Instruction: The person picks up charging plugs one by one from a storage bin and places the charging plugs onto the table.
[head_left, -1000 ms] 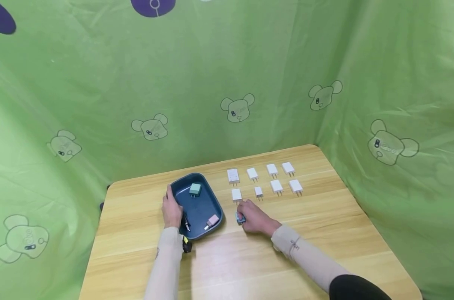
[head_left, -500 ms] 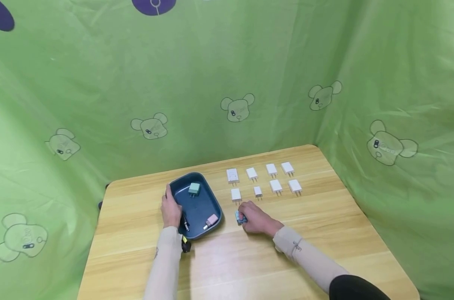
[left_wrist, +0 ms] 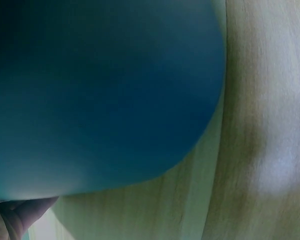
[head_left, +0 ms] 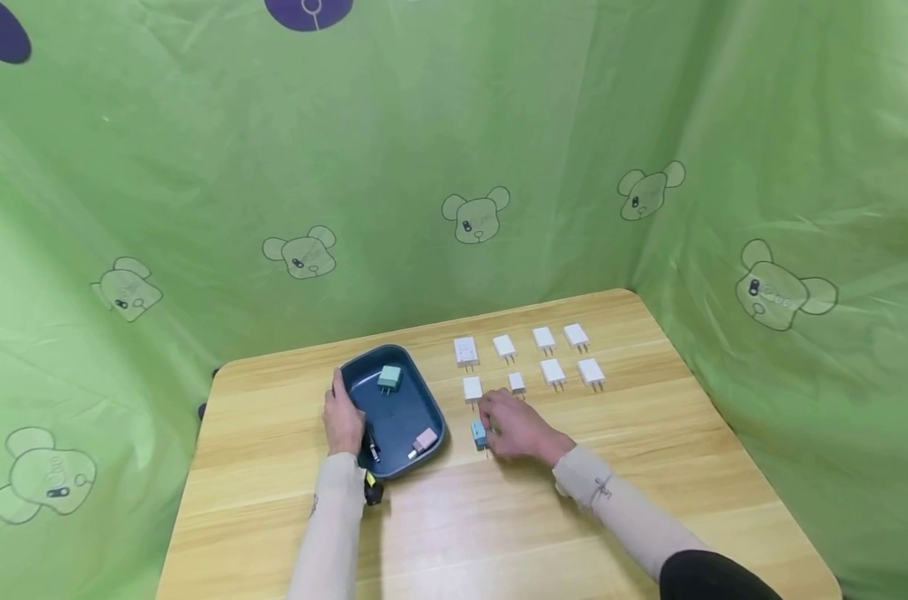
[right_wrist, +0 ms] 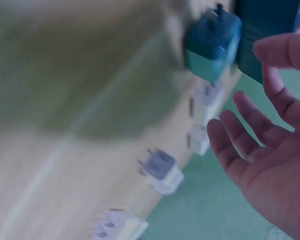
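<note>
My left hand (head_left: pixel 343 422) grips the left side of a dark blue tray (head_left: pixel 434 402); in the left wrist view, the tray's wall (left_wrist: pixel 115 125) fills most of the picture, with fingers (left_wrist: pixel 32 210) at its lower edge. Inside lie a green charger plug (head_left: pixel 390 377), a pink plug (head_left: pixel 426 440) and a small dark item with a metallic end (head_left: pixel 374 451). On the table just right of the tray sits a blue charger plug (head_left: pixel 480 434). Beside it, my right hand (head_left: pixel 517 427) has loosely bent fingers, apart from the plug (right_wrist: pixel 212 45) in the right wrist view.
Several white charger plugs (head_left: pixel 554 372) stand in two rows at the back right of the wooden table (head_left: pixel 649 467), prongs toward the person. A black object with a yellow mark (head_left: pixel 374 490) is by the left wrist. Green curtains (head_left: pixel 394 150) surround the table's back and sides.
The fingers of my right hand have let go of the blue charger plug and moved slightly right and up from it. My left hand and the tray stay in place.
</note>
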Available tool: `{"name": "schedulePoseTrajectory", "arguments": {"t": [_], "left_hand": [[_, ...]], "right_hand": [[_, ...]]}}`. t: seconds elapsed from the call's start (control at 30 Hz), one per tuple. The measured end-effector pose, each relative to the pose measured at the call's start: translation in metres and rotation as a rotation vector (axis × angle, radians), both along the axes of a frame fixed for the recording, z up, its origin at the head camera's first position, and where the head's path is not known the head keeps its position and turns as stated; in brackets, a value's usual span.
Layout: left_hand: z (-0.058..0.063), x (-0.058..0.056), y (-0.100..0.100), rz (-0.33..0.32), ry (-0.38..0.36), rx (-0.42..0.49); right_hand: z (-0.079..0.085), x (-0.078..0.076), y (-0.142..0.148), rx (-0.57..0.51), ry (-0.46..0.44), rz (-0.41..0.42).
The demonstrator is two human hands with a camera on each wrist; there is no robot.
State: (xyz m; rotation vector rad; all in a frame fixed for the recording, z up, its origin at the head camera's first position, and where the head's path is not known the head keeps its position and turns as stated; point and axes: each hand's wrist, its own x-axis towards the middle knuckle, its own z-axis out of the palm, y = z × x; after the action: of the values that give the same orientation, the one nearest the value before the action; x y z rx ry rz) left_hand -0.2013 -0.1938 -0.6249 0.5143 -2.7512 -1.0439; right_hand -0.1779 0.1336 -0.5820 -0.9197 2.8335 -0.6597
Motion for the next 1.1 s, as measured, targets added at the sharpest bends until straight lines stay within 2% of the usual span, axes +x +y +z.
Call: {"name": "schedulePoseTrajectory", "arguments": {"t": [0.17, 0.33, 0.6, 0.87, 1.1], "left_hand": [[0.0, 0.0, 0.001, 0.002, -0.008, 0.003], [-0.001, -0.002, 0.002, -0.004, -0.011, 0.004], [0.0, -0.002, 0.004, 0.008, -0.022, 0.049], [0.005, -0.004, 0.002, 0.003, -0.026, 0.036], [0.002, -0.003, 0.0, 0.003, -0.018, 0.019]], "right_hand": [[0.017, -0.011, -0.007, -0.059, 0.075, -0.045], [0.03, -0.021, -0.024, -0.087, 0.105, -0.037], [0.039, -0.02, -0.062, -0.054, 0.033, 0.036], [0.036, -0.017, -0.1, 0.031, -0.012, 0.17], [0.026, -0.017, -0.122, 0.121, 0.019, 0.251]]}}
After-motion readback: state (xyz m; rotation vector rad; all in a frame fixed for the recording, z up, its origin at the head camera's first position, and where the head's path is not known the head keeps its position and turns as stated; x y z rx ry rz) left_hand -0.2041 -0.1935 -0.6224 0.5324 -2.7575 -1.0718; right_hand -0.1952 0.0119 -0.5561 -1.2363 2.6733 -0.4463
